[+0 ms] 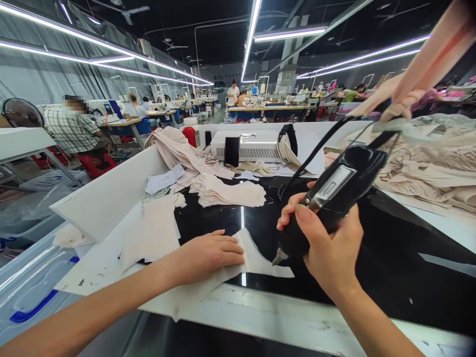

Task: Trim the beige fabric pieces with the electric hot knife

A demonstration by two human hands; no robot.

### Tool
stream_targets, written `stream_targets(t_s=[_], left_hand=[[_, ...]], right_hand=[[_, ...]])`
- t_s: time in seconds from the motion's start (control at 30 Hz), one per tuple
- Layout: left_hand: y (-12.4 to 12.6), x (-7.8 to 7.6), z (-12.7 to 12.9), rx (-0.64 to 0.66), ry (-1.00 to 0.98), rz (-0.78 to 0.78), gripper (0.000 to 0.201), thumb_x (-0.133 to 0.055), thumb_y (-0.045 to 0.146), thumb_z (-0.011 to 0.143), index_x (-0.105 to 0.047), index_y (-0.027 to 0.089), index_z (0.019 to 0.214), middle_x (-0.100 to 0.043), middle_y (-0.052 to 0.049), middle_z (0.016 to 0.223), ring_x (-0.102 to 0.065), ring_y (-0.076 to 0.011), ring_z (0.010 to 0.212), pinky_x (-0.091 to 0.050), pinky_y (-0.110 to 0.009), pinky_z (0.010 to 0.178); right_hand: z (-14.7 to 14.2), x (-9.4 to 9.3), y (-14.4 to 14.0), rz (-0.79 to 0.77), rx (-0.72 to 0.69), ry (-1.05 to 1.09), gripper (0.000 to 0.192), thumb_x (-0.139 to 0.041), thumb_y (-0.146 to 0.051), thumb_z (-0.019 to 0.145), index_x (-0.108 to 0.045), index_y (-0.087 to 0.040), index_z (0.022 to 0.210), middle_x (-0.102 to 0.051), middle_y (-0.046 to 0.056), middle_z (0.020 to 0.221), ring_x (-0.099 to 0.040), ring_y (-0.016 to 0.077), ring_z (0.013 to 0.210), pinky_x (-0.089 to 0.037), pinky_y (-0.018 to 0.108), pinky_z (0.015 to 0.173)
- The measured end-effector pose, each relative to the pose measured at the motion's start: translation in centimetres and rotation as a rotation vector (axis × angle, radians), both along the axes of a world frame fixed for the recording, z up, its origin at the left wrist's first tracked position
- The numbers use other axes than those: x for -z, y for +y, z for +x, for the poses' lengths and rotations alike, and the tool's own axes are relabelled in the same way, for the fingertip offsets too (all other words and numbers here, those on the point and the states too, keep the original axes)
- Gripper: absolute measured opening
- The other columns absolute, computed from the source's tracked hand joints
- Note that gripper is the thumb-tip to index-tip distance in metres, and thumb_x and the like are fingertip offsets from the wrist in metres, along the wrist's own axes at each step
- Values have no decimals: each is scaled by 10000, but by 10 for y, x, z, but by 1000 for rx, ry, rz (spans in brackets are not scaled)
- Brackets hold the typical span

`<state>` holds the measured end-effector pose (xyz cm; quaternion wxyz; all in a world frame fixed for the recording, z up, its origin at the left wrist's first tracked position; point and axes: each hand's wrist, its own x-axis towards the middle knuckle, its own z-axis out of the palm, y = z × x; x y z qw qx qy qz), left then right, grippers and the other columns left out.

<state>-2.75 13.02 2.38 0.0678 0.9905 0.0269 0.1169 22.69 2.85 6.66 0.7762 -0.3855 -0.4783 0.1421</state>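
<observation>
While your left hand point(210, 255) lies flat on pale fabric point(255, 262) atop the black tabletop point(401, 267), steady the tool point(334, 182) your right hand point(332, 245) grips (tip point(279, 257) clear of those fingers point(231, 249), seriously).

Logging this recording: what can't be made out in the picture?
All in the head view:
Part of the pale fabric: covered by the left hand.
Part of the black tool's grip: hidden by the right hand.
The pink strap's upper end: cut off by the picture's edge.
The printed paper's wording: too small to read.
</observation>
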Motion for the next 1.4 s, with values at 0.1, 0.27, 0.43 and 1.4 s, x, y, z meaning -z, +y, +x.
stream_targets(t_s=[0.1, 0.27, 0.43, 1.4], left_hand=[[4, 2, 9, -71, -68, -64, 397, -587, 26, 1154, -813, 203, 1429, -867, -106, 1451, -836, -249, 1362, -646, -384, 1223], [7, 7, 41, -242, -96, -66, 338, -570, 72, 1191, -831, 168, 1382, -862, -139, 1386, -852, -272, 1287, -705, -382, 1113], [10, 16, 59, -249, -44, -51, 311, -635, 23, 1145, -827, 152, 1353, -846, -138, 1380, -846, -277, 1259, -717, -383, 1091], [-3, 41, 35, -163, -234, 15, 230, -584, 153, 1242, -782, 152, 1358, -850, -126, 1426, -851, -222, 1280, -725, -316, 1108]], right_hand=[[-2, 4, 2, 9, -18, 8, 452, -1027, -544, 970, -690, -304, 1151, -787, -62, 884, -728, 163, 622, -662, 302, 581], [0, 8, 6, -5, -29, 40, 478, -1048, -532, 948, -718, -317, 1220, -795, -66, 900, -739, 166, 642, -676, 305, 597], [6, 12, 0, -36, -26, 59, 484, -1063, -501, 932, -723, -311, 1221, -786, -59, 865, -740, 178, 656, -691, 314, 613], [-16, -1, 56, 33, 9, 214, 509, -1068, -467, 824, -664, -292, 1080, -729, -65, 823, -685, 167, 599, -631, 299, 522]])
